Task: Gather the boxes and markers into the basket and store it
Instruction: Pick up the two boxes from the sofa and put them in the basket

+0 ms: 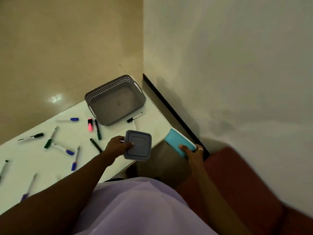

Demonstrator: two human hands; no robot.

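A grey perforated basket (101,94) stands empty at the far corner of the white table (33,160). My left hand (116,146) grips a square box with a grey lid (140,146) just above the table's near right edge. My right hand (191,152) holds a box with a teal lid (177,141), tilted on its side, off the table's right edge. Several markers lie scattered on the table: a pink highlighter (90,124), a black marker (135,117) beside the basket, a blue-capped one (70,119) and a green one (50,140).
A wall (220,65) rises on the right with a dark skirting strip (172,112) along the floor. A reddish seat (237,184) sits at lower right. Glossy beige floor (50,48) lies beyond the table. My lilac clothing (135,209) fills the bottom.
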